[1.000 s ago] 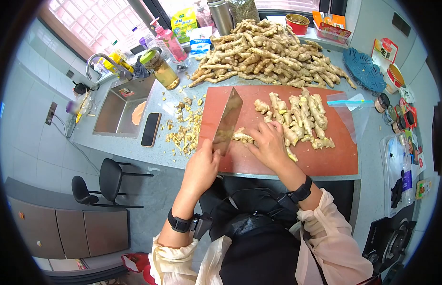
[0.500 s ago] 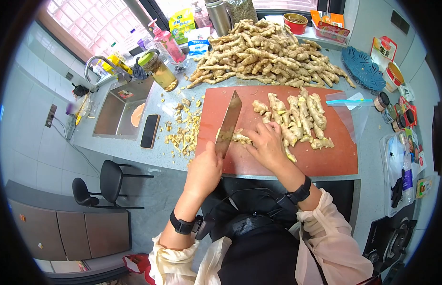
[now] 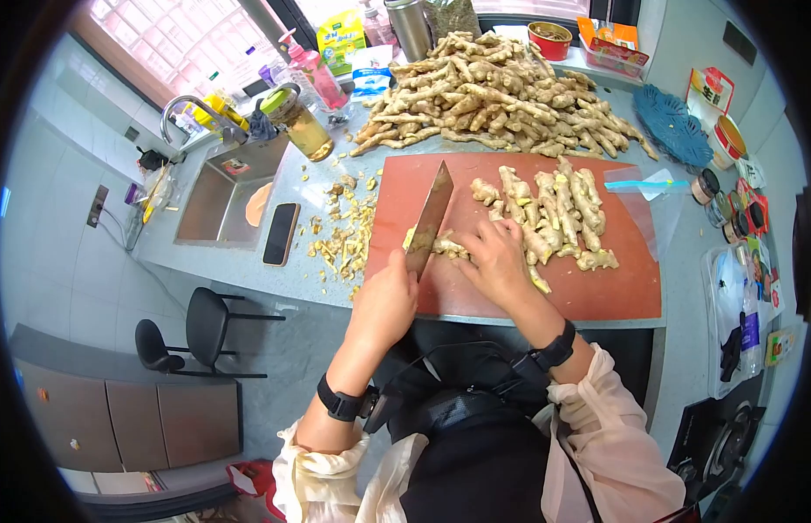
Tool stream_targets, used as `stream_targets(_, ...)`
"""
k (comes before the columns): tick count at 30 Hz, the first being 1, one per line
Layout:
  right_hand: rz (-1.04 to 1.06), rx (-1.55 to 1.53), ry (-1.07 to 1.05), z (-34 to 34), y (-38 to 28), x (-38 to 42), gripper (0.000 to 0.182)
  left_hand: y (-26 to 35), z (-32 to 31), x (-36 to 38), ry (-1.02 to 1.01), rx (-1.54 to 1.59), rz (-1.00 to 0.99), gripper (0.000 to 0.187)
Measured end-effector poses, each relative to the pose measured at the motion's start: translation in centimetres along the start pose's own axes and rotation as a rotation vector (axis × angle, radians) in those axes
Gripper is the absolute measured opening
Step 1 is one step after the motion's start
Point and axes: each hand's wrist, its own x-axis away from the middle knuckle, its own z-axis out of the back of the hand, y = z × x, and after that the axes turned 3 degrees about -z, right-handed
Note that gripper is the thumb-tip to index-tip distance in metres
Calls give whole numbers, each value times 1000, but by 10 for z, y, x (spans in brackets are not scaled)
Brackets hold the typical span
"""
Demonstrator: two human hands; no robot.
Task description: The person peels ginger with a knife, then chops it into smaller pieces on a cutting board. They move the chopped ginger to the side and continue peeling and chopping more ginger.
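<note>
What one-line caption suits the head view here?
Left hand holds a cleaver over a ginger piece that the right hand steadies on a red cutting board.

A large heap of unpeeled ginger (image 3: pixel 501 91) sits at the back of the desk (image 3: pixel 684 261). A black phone (image 3: pixel 282 234) lies beside a steel sink (image 3: pixel 218 199). A jar of amber liquid (image 3: pixel 296 126) stands nearby. Two black chairs (image 3: pixel 192 336) stand on the floor below.

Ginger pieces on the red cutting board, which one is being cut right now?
The ginger piece pinned under the right hand, apart from the cluster farther back, with the cleaver in the left hand against it.
</note>
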Motion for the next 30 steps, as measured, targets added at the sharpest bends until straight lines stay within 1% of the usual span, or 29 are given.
stream_targets(3, 7, 29, -22, -2, 3, 2, 38, 0, -1, -3, 0, -25, -12, 21)
stream_targets(9, 23, 37, -3, -1, 0, 2, 35, -5, -4, -3, 11, -46, -30, 22)
stream_targets(11, 31, 49, -15, -1, 0, 1, 35, -3, -4, -4, 39, -32, -36, 22)
stream_targets(13, 48, 61, -26, -2, 0, 1, 35, 5, -7, -5, 31, -44, 16, 22)
stream_targets(15, 36, 51, -39, -2, 0, 2, 36, 4, -11, -5, 65, -37, 7, 22)
stream_targets(25, 72, 52, 5, -3, 0, 3, 36, 2, -17, -4, 55, -24, 1, 22)
stream_targets(30, 59, 51, -19, -3, 2, 4, 38, 1, -17, -5, 63, -7, -1, 21)
